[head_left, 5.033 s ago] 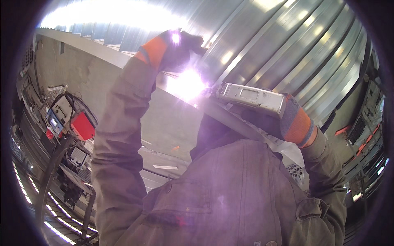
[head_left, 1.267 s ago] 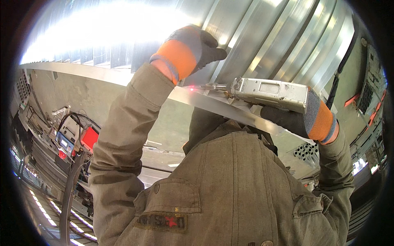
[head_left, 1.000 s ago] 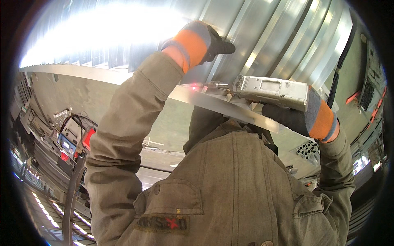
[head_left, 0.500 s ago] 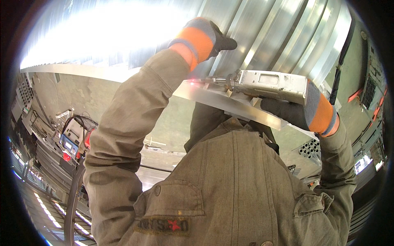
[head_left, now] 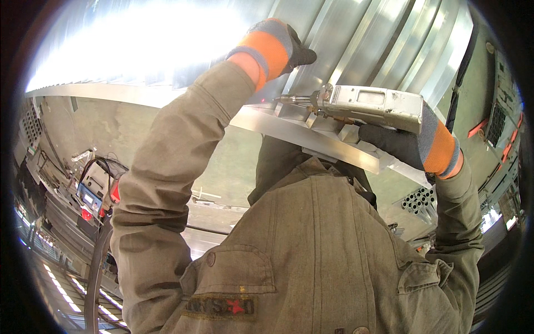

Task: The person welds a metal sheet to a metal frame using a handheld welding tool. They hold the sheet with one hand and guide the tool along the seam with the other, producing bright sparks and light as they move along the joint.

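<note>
Two knitted gloves in grey and orange with dark palms cover your hands above long, smooth metal channels point(head_left: 345, 50), whose parallel ridges shine silver and wash out to white at the left. Along their near ends runs a flat, satin-bright strip point(head_left: 311, 140). Just above it sits the boxy tool point(head_left: 378, 103), its pale metal casing scuffed, with a recessed rectangle in its face and a slim nozzle point(head_left: 295, 100) pointing left; a small red spot of light point(head_left: 263, 101) shows just beyond the tip. Your right hand point(head_left: 411, 147) grips the casing, dark fingers along its underside. Your left hand point(head_left: 272, 50) is raised over the channels, fingers curled and one dark digit pointing right; whether it holds anything cannot be told. On your coarse olive-brown jacket point(head_left: 339, 239), a flapped pocket point(head_left: 239, 267) hides its contents.
</note>
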Tool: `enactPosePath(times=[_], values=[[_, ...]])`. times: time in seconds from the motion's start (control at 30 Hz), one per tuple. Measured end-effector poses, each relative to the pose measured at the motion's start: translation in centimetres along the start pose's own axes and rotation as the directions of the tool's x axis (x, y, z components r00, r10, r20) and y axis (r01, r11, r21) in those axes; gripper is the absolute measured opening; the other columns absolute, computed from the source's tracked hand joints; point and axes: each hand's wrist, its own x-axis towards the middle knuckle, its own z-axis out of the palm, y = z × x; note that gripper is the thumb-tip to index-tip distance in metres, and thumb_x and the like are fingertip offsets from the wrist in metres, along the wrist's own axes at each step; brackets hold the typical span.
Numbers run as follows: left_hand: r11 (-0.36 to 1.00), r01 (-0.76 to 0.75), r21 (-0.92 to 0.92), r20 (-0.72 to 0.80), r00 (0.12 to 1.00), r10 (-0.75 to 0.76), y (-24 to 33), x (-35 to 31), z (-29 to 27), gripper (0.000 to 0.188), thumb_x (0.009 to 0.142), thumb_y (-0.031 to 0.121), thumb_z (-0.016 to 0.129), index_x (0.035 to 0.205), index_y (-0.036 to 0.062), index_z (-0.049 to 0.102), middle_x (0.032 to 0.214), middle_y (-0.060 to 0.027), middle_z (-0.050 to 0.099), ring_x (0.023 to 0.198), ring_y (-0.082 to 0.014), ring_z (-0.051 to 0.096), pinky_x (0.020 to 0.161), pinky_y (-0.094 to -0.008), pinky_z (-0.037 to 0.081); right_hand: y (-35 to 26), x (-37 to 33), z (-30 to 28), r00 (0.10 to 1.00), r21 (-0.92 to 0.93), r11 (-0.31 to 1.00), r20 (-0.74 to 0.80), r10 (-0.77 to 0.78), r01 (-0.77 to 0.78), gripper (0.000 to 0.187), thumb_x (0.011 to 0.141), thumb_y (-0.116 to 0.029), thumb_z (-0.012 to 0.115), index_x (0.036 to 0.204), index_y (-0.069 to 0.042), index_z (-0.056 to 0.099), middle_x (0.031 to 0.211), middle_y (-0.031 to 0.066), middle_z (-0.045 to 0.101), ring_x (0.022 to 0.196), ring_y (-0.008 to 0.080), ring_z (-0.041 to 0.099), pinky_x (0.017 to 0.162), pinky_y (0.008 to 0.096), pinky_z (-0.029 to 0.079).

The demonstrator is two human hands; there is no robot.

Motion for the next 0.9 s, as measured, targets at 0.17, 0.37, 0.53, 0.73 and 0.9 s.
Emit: enactPosePath(times=[0.17, 0.37, 0.53, 0.73, 0.9], values=[[0.992, 0.032, 0.119, 0.016, 0.999, -0.034, 0.5, 0.6, 0.0, 0.063, 0.089, 0.067, 0.088, 0.118, 0.0107, 0.087, 0.081, -0.0069, 0.075, 0.067, -0.0201, 0.068, 0.060, -0.0378, 0.058, -0.2, 0.4, 0.0, 0.999, -0.012, 0.999, 0.026, 0.035, -0.034, 0.041, 0.101, -0.013, 0.087, 0.140, -0.002, 0.078, 0.124, 0.0126, 0.086, 0.107, 0.0172, 0.080, 0.096, 0.0356, 0.065], [0.999, 0.017, 0.051, 0.012, 1.000, -0.018, 0.4, -0.3, -0.3, 0.049, 0.096, 0.060, 0.081, 0.095, 0.0106, 0.087, 0.080, -0.0080, 0.080, 0.076, -0.0299, 0.075, 0.080, -0.0483, 0.063, 0.8, 2.5, 1.4, 0.996, -0.092, 0.993, 0.047, -0.073, 0.077, 0.038, 0.104, -0.029, 0.085, 0.137, -0.009, 0.082, 0.113, 0.0139, 0.087, 0.097, 0.0262, 0.084, 0.086, 0.0379, 0.066], [0.998, -0.061, 0.015, -0.025, 0.998, 0.062, -0.2, -0.8, -0.2, 0.048, 0.095, 0.058, 0.081, 0.093, 0.0098, 0.087, 0.081, -0.0084, 0.081, 0.077, -0.0301, 0.076, 0.080, -0.0486, 0.062, 0.9, 3.5, 2.3, 0.999, -0.033, 0.999, 0.037, -0.011, 0.012, 0.042, 0.104, -0.036, 0.085, 0.136, -0.010, 0.082, 0.110, 0.0139, 0.087, 0.097, 0.0259, 0.085, 0.086, 0.0380, 0.066], [1.000, -0.021, -0.010, -0.031, 0.999, 0.021, -0.3, -0.2, 0.0, 0.068, 0.086, 0.062, 0.092, 0.123, 0.0050, 0.086, 0.083, -0.0074, 0.077, 0.070, -0.0196, 0.071, 0.063, -0.0364, 0.059, 0.5, 3.9, 2.0, 0.994, -0.113, 0.992, 0.086, 0.072, -0.062, 0.044, 0.104, -0.038, 0.085, 0.138, -0.010, 0.081, 0.113, 0.0142, 0.087, 0.102, 0.0255, 0.086, 0.089, 0.0378, 0.067], [0.999, -0.009, 0.047, -0.032, 0.999, 0.011, -0.1, -0.3, 0.1, 0.048, 0.094, 0.059, 0.082, 0.089, 0.0114, 0.086, 0.079, -0.0074, 0.080, 0.077, -0.0299, 0.076, 0.080, -0.0483, 0.063, 1.0, 4.3, 2.3, 0.995, -0.014, 1.000, 0.102, 0.022, -0.021, 0.045, 0.104, -0.037, 0.085, 0.139, -0.010, 0.081, 0.115, 0.0142, 0.087, 0.104, 0.0251, 0.085, 0.091, 0.0381, 0.067]])
